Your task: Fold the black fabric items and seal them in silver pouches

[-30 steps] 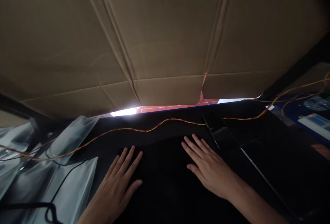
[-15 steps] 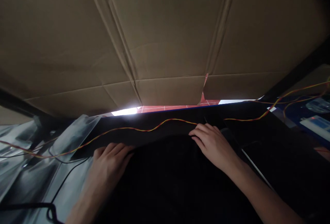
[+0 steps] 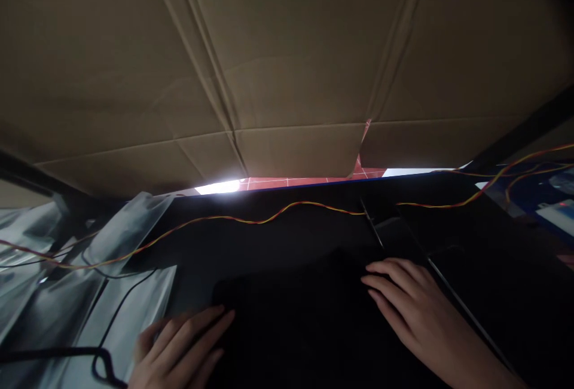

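Observation:
A black, soft-looking piece [image 3: 287, 311], apparently cloth, lies on the dark tabletop [image 3: 269, 245] in front of me; its outline is hard to make out. At its left side my left hand [image 3: 183, 341] lies with fingers stretched towards it, close to a clear plastic bag. On its right side my right hand [image 3: 403, 305] rests palm down, fingers extended and slightly bent. Both thumbs are hidden. Just beyond my right hand is a glossy black flat object [image 3: 390, 224] with a thin bright edge.
Clear plastic bags [image 3: 125, 311] and a black cable [image 3: 58, 353] lie on the left. A twisted red-yellow wire [image 3: 305, 202] runs across the back. A large cardboard sheet [image 3: 287, 66] hangs ahead. A blue tray [image 3: 520, 189] with a white device [image 3: 560, 218] stands at right.
Both hands have moved towards me, and the gap between them has widened. The black piece's far edge now sits nearer to me. More of the glossy flat object shows.

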`<state>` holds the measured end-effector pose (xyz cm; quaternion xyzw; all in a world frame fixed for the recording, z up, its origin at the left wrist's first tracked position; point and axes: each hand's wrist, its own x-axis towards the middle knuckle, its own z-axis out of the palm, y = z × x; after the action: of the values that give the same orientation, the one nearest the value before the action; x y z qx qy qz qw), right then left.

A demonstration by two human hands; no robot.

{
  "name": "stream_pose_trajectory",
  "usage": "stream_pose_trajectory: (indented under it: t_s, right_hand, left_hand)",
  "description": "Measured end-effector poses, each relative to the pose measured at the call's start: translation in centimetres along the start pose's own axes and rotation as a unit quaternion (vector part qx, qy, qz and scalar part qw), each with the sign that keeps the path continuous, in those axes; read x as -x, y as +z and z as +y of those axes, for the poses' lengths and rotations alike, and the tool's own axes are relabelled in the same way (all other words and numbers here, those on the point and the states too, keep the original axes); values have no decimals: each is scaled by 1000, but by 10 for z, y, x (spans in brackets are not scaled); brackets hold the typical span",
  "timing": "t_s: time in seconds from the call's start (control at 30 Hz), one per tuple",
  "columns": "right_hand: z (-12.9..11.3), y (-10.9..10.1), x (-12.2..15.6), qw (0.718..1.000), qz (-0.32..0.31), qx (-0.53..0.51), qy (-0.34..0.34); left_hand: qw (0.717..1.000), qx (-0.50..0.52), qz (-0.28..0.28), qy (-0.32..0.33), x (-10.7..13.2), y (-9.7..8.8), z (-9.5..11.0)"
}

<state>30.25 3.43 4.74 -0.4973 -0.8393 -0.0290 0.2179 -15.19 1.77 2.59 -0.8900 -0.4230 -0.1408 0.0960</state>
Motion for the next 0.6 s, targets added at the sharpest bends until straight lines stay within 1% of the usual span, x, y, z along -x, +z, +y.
stream_pose_trajectory:
  t_s: [0.07,0.1,0.17,0.2,0.3,0.37,0.43,0.5,0.6]
  right_hand:
    - [-6,3,-5,1000,-4,-3,-24]
    - [-10,7,-8,999,-17,-11,-43]
    - [-15,17,-13,995,-60,-35,-77]
    - [-15,23,-15,992,-81,-47,-82]
    - [-11,38,-18,988,-126,-75,-50]
    - [-6,44,-19,986,-144,-87,-23]
    - [-1,44,-19,984,-154,-85,-17]
    - [0,38,-20,986,-151,-70,-28]
    - [-10,20,-18,990,-121,-48,-61]
  left_hand:
    - [1000,-10,-10,14,-12,-3,2]
    - [999,-13,-22,23,-20,-3,3]
    - [998,-10,-43,37,-34,1,5]
    - [998,-3,-50,39,-40,4,4]
    - [997,37,-57,27,-53,15,-4]
    - [996,56,-61,14,-58,20,-12]
    - [996,61,-59,7,-61,20,-20]
    - [997,59,-52,11,-63,16,-23]
    - [998,48,-34,22,-55,4,-16]
